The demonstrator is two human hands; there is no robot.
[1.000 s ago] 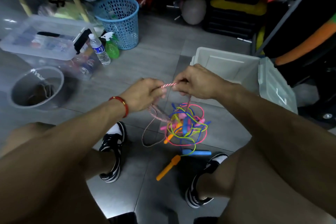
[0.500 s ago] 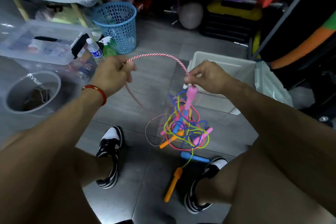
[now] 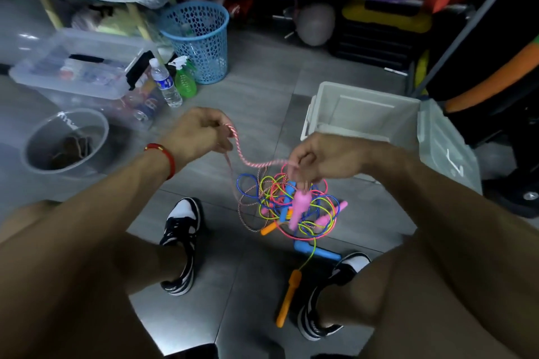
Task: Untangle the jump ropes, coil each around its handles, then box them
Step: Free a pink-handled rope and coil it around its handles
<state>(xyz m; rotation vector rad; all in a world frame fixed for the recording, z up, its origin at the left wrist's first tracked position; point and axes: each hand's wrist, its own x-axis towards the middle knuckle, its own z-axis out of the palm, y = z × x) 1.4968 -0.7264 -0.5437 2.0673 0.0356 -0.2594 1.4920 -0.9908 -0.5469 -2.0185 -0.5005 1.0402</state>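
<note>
A tangle of coloured jump ropes point(image 3: 287, 207) lies on the grey floor between my feet, with blue, yellow, pink and striped cords mixed together. My left hand point(image 3: 198, 134) pinches the pink-and-white striped rope point(image 3: 248, 159), which sags across to my right hand point(image 3: 323, 159). My right hand pinches the same rope just above its pink handle point(image 3: 300, 208), which dangles over the tangle. An orange handle point(image 3: 288, 297) and a blue handle point(image 3: 316, 251) lie on the floor nearer me. The white box point(image 3: 364, 114) stands open behind my right hand.
A blue mesh basket point(image 3: 197, 38), a water bottle point(image 3: 166, 86) and a green spray bottle point(image 3: 184, 81) stand at the back left. A clear lidded bin point(image 3: 78, 67) and a round clear tub point(image 3: 64, 140) sit left. The box lid point(image 3: 446, 148) leans at right.
My hands have dropped lower and come closer together. The striped rope, arched high between them before, now sags, and the pink handle hangs down over the tangle.
</note>
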